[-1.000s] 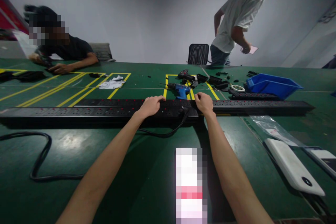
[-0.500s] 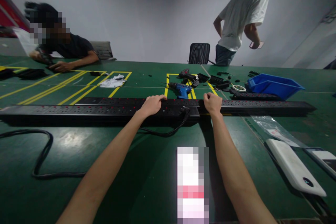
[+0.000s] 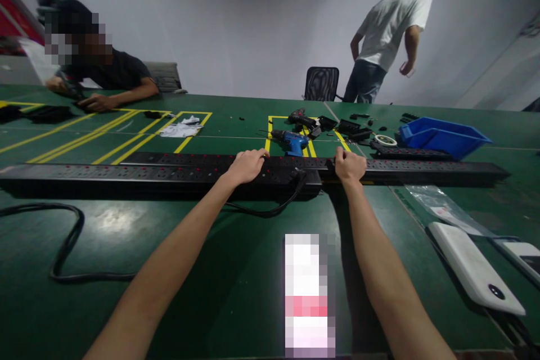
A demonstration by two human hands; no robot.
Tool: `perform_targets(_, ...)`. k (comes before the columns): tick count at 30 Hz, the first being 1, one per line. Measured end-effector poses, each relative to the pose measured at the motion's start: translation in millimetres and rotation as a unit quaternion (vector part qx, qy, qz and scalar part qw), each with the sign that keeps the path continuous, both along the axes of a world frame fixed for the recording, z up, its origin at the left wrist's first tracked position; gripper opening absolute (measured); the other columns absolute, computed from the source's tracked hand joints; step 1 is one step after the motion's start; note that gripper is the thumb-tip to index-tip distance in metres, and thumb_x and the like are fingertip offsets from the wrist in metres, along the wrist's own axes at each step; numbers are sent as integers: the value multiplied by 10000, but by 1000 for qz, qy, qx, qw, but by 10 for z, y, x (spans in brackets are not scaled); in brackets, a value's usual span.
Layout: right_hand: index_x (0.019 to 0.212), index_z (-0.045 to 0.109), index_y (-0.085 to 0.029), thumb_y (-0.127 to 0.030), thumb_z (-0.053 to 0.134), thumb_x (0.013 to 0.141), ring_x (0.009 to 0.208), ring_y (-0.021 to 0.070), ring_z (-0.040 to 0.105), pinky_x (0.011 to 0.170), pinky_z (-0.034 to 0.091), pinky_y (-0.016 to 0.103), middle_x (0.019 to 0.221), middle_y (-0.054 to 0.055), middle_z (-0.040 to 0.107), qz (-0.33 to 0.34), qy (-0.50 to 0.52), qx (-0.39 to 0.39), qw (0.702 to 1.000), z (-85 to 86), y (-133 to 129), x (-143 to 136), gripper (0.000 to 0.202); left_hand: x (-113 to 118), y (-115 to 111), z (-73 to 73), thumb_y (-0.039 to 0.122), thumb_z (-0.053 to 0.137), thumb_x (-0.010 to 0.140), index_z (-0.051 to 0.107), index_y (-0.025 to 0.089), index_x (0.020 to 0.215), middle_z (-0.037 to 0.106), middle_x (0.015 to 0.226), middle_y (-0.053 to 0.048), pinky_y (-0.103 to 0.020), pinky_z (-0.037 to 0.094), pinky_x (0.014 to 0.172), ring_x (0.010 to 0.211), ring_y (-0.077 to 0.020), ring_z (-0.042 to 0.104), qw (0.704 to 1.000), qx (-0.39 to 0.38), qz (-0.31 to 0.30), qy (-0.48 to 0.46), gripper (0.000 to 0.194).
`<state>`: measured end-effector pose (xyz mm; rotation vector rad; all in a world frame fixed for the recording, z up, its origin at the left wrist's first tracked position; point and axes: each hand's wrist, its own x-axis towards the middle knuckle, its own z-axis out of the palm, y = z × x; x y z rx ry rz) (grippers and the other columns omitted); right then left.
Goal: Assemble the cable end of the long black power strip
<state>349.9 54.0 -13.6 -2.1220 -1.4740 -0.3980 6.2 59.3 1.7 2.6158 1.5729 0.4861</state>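
Observation:
Two long black power strips with rows of sockets and small red marks lie across the table, one behind the other. My left hand [image 3: 246,167] reaches over the front power strip [image 3: 139,176], its fingers curled down onto the rear power strip [image 3: 422,171]. Farther right, my right hand [image 3: 351,166] is closed on the rear strip, its thumb side up. The undersides of both hands' fingers are hidden. A black plug [image 3: 298,175] rests on the right end of the front strip, and its cord [image 3: 270,214] loops down onto the table.
Behind the strips are a blue cordless drill [image 3: 291,140], a second drill [image 3: 300,118], black parts and a blue bin [image 3: 442,136]. A glowing phone [image 3: 310,292] and a white power bank [image 3: 472,264] lie nearer. One person sits far left; another stands behind the table.
My right hand has slid slightly right along the rear strip. My left hand has barely moved. The standing person has lowered an arm and shifted.

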Motion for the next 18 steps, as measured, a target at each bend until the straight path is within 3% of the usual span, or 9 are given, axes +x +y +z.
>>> perform_targets(3,896,775,-165,-486,245,979,824,263,581,793,311,371,832,158,707,-5,10,2,1000,15,11,-24,625,20,1,-6,294,337,986,473,262,1391,635,1274,-67,-413,381,1030,1150,-235,579,1000,3,-21,0,428)
perform_targets(5,892,774,-163,-445,257,972,813,259,574,803,306,376,830,157,706,-3,11,-2,1000,22,20,-26,595,34,-13,6,314,321,995,518,256,1356,647,1253,-64,-396,389,1024,1139,-230,585,1000,4,-25,-1,416)
perform_targets(9,890,770,-152,-359,280,947,773,242,553,834,286,393,824,149,705,-4,7,-14,1000,18,39,-25,535,64,-63,51,365,320,999,601,252,1269,673,1193,-61,-376,420,982,1093,-234,604,1000,12,8,-3,406)
perform_targets(18,825,759,-158,-368,293,939,717,217,531,852,272,400,815,129,708,2,-1,0,1000,21,25,-173,524,70,-90,34,445,360,978,621,222,1249,676,1120,-114,-417,434,932,1040,-281,603,996,29,84,-7,437)
